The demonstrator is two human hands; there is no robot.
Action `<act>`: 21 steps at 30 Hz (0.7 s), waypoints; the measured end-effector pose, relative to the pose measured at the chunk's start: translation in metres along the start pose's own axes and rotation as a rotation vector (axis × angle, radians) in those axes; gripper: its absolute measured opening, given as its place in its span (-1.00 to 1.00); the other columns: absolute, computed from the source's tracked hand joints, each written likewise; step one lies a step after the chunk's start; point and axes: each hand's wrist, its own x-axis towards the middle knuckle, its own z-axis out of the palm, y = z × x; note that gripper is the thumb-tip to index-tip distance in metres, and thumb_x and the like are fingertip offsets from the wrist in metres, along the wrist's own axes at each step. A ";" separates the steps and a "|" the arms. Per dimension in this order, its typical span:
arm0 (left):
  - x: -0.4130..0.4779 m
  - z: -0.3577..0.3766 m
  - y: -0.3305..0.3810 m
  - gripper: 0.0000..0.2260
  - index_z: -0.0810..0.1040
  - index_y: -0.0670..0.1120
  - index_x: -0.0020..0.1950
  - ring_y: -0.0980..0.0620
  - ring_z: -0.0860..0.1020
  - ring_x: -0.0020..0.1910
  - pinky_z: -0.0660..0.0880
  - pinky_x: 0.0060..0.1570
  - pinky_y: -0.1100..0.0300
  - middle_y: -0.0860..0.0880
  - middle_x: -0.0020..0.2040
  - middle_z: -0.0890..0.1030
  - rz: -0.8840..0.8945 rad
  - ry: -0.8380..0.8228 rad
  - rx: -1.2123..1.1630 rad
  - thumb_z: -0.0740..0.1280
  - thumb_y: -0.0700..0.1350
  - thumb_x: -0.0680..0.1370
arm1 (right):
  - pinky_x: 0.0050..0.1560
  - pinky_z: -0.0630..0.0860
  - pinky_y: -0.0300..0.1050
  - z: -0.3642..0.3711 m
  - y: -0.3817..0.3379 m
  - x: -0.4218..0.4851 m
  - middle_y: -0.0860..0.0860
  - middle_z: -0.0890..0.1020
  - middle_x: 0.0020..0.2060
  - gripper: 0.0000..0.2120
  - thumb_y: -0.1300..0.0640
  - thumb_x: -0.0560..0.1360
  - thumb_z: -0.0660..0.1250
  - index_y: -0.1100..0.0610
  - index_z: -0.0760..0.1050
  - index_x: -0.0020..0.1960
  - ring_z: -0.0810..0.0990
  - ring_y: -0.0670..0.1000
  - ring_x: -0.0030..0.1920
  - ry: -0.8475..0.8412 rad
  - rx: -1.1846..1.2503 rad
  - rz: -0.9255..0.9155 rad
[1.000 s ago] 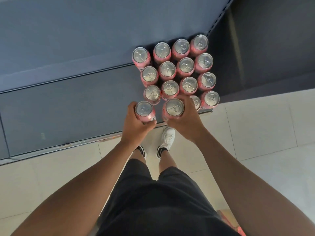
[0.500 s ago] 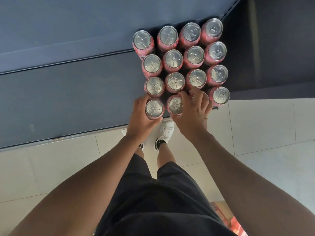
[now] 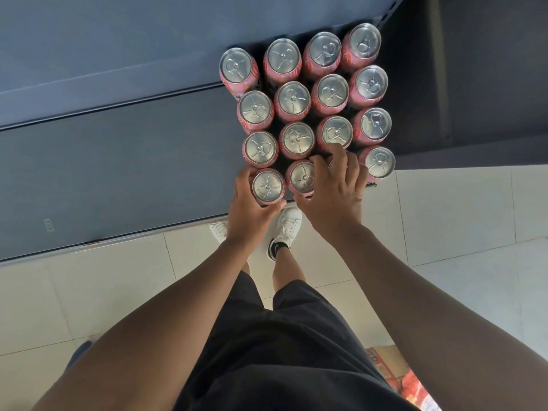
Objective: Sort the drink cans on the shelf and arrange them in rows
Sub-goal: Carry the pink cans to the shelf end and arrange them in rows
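Note:
Several pink drink cans with silver tops (image 3: 296, 137) stand upright in tight rows at the right end of a dark grey shelf (image 3: 133, 173). My left hand (image 3: 249, 215) is wrapped around the front-left can (image 3: 267, 186) at the shelf's front edge. Beside it stands the second can of the front row (image 3: 302, 177). My right hand (image 3: 332, 200) lies spread over the third front can, hiding most of it, with its thumb by the second can. The front-right can (image 3: 379, 162) stands untouched.
A second grey shelf board (image 3: 118, 40) runs behind and above. A dark upright panel (image 3: 474, 69) closes the shelf on the right. Below are pale floor tiles (image 3: 444, 218), my white shoes (image 3: 289, 222) and a red carton (image 3: 385, 366) at the lower right.
Both hands moved forward and set their cans into the front row against the block. My right hand let go of its can and spread over the neighbouring one.

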 end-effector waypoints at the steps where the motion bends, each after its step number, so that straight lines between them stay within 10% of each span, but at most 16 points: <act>1: 0.000 -0.002 0.001 -0.28 0.29 0.00 0.39 0.19 0.50 0.12 0.43 -0.02 0.51 0.07 0.23 0.48 0.003 -0.006 0.020 0.59 -0.06 0.35 | 0.35 0.28 0.19 -0.003 0.000 0.000 0.14 0.37 0.35 -0.39 -0.15 0.30 0.54 0.08 0.46 0.23 0.35 0.21 0.32 -0.018 0.014 -0.007; 9: -0.013 -0.023 0.019 -0.30 0.26 0.11 0.39 0.06 0.49 0.24 0.54 0.09 0.00 0.10 0.32 0.42 0.058 -0.030 0.208 0.55 0.09 0.36 | 0.39 0.33 0.15 -0.033 -0.004 -0.012 0.14 0.33 0.42 -0.40 -0.02 0.41 0.44 0.06 0.37 0.39 0.36 0.22 0.37 -0.083 0.075 -0.059; 21: -0.055 -0.063 0.061 -0.53 0.25 0.01 0.44 -0.10 0.37 0.39 0.39 0.28 -0.06 -0.03 0.48 0.30 0.159 0.077 0.697 0.24 0.16 0.60 | 0.26 0.49 0.19 -0.090 -0.026 -0.033 0.11 0.48 0.37 -0.52 0.01 0.42 0.46 0.09 0.49 0.30 0.47 0.25 0.32 -0.116 0.038 -0.061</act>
